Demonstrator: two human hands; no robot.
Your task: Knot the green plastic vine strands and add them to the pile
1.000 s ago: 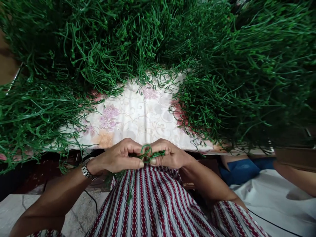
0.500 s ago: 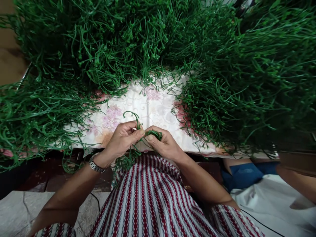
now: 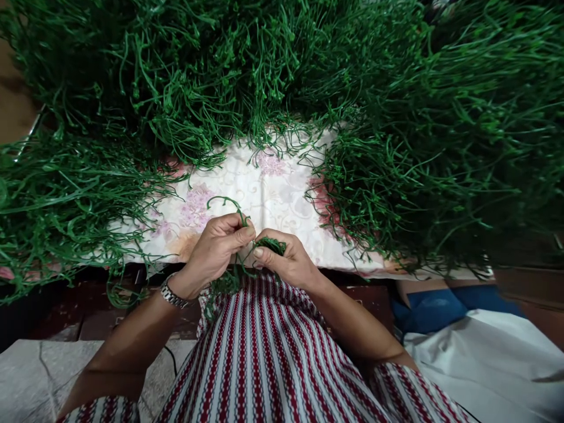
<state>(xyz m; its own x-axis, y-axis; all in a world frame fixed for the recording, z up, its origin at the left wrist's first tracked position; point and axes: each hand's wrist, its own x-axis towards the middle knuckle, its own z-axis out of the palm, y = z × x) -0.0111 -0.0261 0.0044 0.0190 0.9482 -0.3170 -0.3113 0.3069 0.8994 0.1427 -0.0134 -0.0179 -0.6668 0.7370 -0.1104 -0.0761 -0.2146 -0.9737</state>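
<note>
My left hand pinches a thin green plastic-looking stem between thumb and forefinger; its curled end sticks up above the fingers. Close beside it, my right hand is closed around a small bunch of green stems. The two hands' fingertips almost meet over the table's near edge. More green stems hang below my left hand, against the striped garment. Exactly where the stems join between the fingers is too small to make out.
A large heap of green stems covers the table's far side, with more piled left and right. The floral tablecloth shows between them. At the lower right are a person's blue garment and a whitish cloth.
My hands have shifted slightly, with a small gap opening between the fingertips. The curled stem tip now reaches further left. Part of the view has shifted slightly with the head.
</note>
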